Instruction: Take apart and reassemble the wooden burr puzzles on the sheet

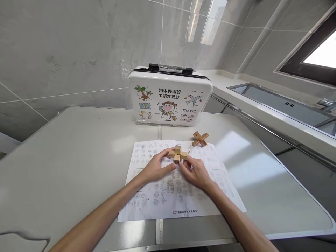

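Note:
Between my two hands is a wooden burr puzzle (177,154), its interlocked light-brown bars crossing one another. My left hand (157,166) grips the puzzle's left bar, with the thumb stretched along its near side. On the other side, my right hand (194,170) has its bent fingers on the right and lower part of the puzzle. Under both hands lies a white instruction sheet (162,204) printed with small diagrams. A second, crossed wooden puzzle piece (200,139), marked with a 2, rests near the sheet's far right edge.
A white travel case (170,98) with cartoon prints and a black handle stands at the back, against the tiled wall (78,52). The light table (65,157) has a seam down its middle. To the right runs a counter (262,101) with a glass-topped panel.

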The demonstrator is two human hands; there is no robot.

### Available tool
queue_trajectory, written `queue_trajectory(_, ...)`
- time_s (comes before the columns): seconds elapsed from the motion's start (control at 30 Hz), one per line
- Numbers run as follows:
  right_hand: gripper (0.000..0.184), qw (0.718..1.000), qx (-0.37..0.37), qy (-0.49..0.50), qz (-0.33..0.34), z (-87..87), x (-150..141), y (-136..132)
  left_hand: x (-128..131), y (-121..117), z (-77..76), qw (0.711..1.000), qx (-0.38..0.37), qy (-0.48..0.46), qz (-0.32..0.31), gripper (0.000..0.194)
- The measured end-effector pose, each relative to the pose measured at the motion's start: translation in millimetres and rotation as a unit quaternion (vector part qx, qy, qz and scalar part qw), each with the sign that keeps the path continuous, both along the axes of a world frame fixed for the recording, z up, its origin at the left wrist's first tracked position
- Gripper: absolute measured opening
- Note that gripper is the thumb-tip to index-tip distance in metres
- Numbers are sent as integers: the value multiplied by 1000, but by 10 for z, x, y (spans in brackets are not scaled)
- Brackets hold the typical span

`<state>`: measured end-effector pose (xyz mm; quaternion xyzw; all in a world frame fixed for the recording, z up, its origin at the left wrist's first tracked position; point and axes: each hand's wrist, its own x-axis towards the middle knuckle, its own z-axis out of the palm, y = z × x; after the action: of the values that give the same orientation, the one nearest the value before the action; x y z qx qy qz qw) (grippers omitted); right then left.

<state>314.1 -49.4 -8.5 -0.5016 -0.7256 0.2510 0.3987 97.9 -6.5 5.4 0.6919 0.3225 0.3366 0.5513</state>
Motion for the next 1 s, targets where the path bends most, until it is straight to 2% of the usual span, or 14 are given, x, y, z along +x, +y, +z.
queue_trajectory(0.1, 19, 999, -25, 8, 28, 26, -17, -23, -6, 3, 11, 1000, -14, -20, -5, 65)
queue_trajectory(0.17, 18, 994, -75, 50, 59, 69, -18, -23, -10, 10, 40, 999, -25, -28, -7, 61)
queue_trajectory(0.27, 28, 959, -193, 141, 150, 153, -15, -16, -16, 21, 99, 999, -12, -38, -29, 56)
queue_trajectory(0.37, 34, 928, -249, 197, 198, 201, -14, -13, -18, 23, 138, 998, -1, -39, -57, 54)
queue_trajectory(0.47, 32, 928, -250, 221, 167, 193, -27, -12, -15, 21, 131, 997, -1, -36, -63, 52)
queue_trajectory(0.67, 17, 942, -226, 242, 46, 113, -54, 20, 15, -7, 97, 997, 64, -13, 40, 54)
queue_trajectory(0.83, 20, 962, -171, 209, 41, 62, -40, 27, 54, -42, 140, 986, 125, 5, 114, 53)
queue_trajectory(1.0, 29, 966, -139, 217, 26, 21, -44, 22, 69, -45, 166, 979, 136, 26, 150, 49)
